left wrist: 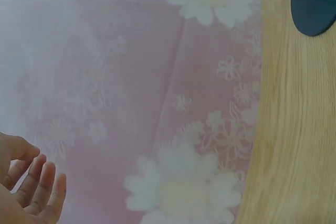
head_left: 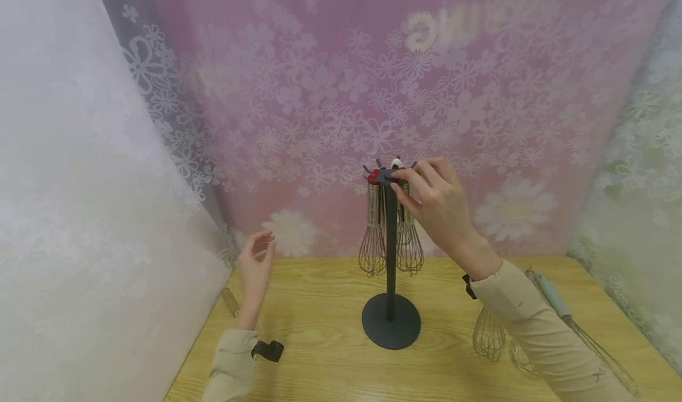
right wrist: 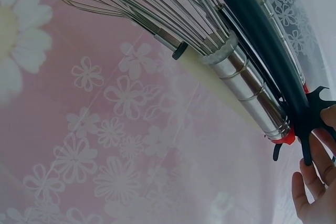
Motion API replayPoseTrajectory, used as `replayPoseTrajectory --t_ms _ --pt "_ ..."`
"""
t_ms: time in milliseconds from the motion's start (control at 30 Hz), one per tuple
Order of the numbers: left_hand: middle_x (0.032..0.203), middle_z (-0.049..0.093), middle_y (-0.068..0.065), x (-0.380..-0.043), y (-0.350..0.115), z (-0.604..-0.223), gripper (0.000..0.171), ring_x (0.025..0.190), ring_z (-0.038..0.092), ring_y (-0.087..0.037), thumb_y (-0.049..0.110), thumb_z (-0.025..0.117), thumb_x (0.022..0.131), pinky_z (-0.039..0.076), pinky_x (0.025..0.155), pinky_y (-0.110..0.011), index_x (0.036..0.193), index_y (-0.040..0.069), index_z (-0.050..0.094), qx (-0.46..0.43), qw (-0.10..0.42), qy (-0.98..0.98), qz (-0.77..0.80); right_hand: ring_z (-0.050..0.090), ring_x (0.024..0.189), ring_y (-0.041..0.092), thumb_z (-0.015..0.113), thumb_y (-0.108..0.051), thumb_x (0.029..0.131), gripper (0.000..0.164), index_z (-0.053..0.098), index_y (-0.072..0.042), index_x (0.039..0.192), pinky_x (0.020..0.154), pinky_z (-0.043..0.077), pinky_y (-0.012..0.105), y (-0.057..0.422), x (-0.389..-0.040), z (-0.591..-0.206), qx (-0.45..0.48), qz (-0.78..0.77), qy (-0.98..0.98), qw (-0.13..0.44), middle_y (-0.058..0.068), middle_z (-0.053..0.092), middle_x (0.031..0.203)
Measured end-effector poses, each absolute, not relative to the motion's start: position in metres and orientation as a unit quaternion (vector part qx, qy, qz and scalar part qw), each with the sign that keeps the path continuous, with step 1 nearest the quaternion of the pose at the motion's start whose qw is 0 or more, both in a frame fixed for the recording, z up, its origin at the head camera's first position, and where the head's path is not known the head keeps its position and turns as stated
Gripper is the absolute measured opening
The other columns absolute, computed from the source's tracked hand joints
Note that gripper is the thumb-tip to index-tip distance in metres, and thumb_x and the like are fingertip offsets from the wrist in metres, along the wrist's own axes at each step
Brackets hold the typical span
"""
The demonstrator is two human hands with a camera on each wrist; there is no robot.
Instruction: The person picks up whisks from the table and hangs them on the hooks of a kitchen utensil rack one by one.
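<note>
A dark utensil stand [head_left: 391,325] with a round base and a hooked top stands upright on the table. My right hand [head_left: 439,203] pinches the hooked top between thumb and fingers. From the hooks hang whisks with steel handles and red ends, one left whisk [head_left: 372,254] and one right whisk [head_left: 410,251]. A whisk with a cream handle [right wrist: 215,90] shows behind a steel-handled whisk [right wrist: 249,82] in the right wrist view. Out to the left, my left hand [head_left: 257,272] is raised above the table with loosely bent fingers, holding nothing.
On the wooden table [head_left: 314,331] at right, a whisk with a pale blue handle [head_left: 553,295] and a wire whisk [head_left: 488,334] lie partly behind my right sleeve. A brown handle [head_left: 230,301] shows beside my left wrist. Flowered curtains [head_left: 330,94] enclose the back and sides.
</note>
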State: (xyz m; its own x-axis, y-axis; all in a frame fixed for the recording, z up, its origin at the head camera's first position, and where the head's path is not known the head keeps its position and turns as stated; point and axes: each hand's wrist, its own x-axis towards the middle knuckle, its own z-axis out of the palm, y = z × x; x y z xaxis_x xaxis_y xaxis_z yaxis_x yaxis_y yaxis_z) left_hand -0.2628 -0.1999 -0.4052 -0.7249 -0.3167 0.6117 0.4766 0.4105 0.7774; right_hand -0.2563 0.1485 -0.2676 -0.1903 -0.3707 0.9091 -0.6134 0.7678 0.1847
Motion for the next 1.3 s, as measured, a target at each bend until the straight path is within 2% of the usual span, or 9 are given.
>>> replayPoseTrajectory --t_ms 133,467,633,700,767,900,1033,1167,1300 --pt "0.11 0.071 -0.023 -0.269 -0.217 -0.416 0.022 0.098 0.068 -0.039 -0.003 0.068 0.095 0.05 0.076 -0.009 0.117 -0.005 0.069 -0.032 0.373 -0.753 -0.541 0.051 0.091 0.036 0.075 -0.013 0.093 0.018 0.073 0.0 0.105 0.081 0.045 0.048 0.149 -0.256 -0.268 0.319 0.11 -0.766 0.548 0.014 0.058 0.082" --pt "0.114 0.072 -0.018 -0.272 -0.249 -0.434 0.023 0.099 0.068 -0.028 0.003 0.068 0.096 0.047 0.076 -0.004 0.119 0.0 0.069 0.049 0.361 -0.781 -0.508 0.051 0.091 0.036 0.073 -0.012 0.094 0.017 0.073 -0.001 0.106 0.081 0.044 0.047 0.148 -0.256 -0.269 0.319 0.118 -0.769 0.541 0.013 0.058 0.083" --pt "0.11 0.074 -0.015 -0.276 -0.263 -0.443 0.021 0.088 0.065 -0.003 0.005 0.069 0.096 0.045 0.073 -0.001 0.116 0.001 0.071 0.08 0.365 -0.785 -0.494 0.051 0.091 0.037 0.073 -0.012 0.094 0.017 0.073 0.0 0.107 0.082 0.045 0.048 0.148 -0.256 -0.269 0.318 0.118 -0.769 0.542 0.014 0.058 0.083" --pt "0.111 0.074 -0.015 -0.276 -0.268 -0.446 0.021 0.088 0.064 -0.002 0.008 0.07 0.096 0.044 0.072 0.0 0.116 0.001 0.071 0.089 0.359 -0.788 -0.492 0.051 0.091 0.037 0.074 -0.011 0.094 0.017 0.073 0.0 0.106 0.082 0.045 0.048 0.148 -0.256 -0.268 0.318 0.118 -0.768 0.543 0.014 0.058 0.083" --pt "0.112 0.074 -0.015 -0.276 -0.273 -0.45 0.022 0.09 0.067 -0.008 0.01 0.07 0.096 0.043 0.071 0.001 0.116 0.001 0.07 0.1 0.354 -0.793 -0.485 0.051 0.091 0.037 0.074 -0.011 0.094 0.017 0.073 0.0 0.106 0.081 0.045 0.048 0.148 -0.256 -0.268 0.318 0.118 -0.767 0.545 0.014 0.058 0.083" --pt "0.113 0.073 -0.019 -0.274 -0.283 -0.458 0.021 0.099 0.071 -0.033 0.011 0.067 0.097 0.038 0.068 0.002 0.116 0.0 0.069 0.123 0.335 -0.81 -0.466 0.051 0.091 0.036 0.074 -0.012 0.094 0.017 0.073 0.0 0.106 0.081 0.045 0.047 0.148 -0.256 -0.268 0.319 0.118 -0.766 0.546 0.014 0.058 0.082" --pt "0.113 0.072 -0.022 -0.271 -0.288 -0.469 0.021 0.102 0.07 -0.039 0.01 0.064 0.098 0.043 0.07 -0.007 0.115 -0.002 0.068 0.14 0.312 -0.823 -0.454 0.051 0.091 0.036 0.074 -0.012 0.094 0.017 0.073 0.0 0.106 0.081 0.045 0.047 0.148 -0.257 -0.267 0.319 0.116 -0.766 0.545 0.014 0.058 0.082" --pt "0.111 0.072 -0.022 -0.27 -0.295 -0.482 0.021 0.102 0.071 -0.039 0.009 0.064 0.098 0.056 0.08 -0.034 0.116 -0.002 0.068 0.146 0.302 -0.836 -0.433 0.051 0.091 0.036 0.073 -0.012 0.094 0.016 0.073 0.0 0.106 0.082 0.045 0.047 0.147 -0.257 -0.268 0.319 0.112 -0.767 0.545 0.014 0.058 0.083" --pt "0.11 0.072 -0.023 -0.27 -0.303 -0.494 0.023 0.1 0.071 -0.041 0.006 0.064 0.096 0.055 0.087 -0.052 0.116 -0.003 0.067 0.145 0.293 -0.848 -0.416 0.051 0.091 0.036 0.073 -0.012 0.094 0.016 0.074 0.0 0.105 0.082 0.045 0.047 0.147 -0.257 -0.268 0.32 0.111 -0.767 0.545 0.014 0.059 0.083"
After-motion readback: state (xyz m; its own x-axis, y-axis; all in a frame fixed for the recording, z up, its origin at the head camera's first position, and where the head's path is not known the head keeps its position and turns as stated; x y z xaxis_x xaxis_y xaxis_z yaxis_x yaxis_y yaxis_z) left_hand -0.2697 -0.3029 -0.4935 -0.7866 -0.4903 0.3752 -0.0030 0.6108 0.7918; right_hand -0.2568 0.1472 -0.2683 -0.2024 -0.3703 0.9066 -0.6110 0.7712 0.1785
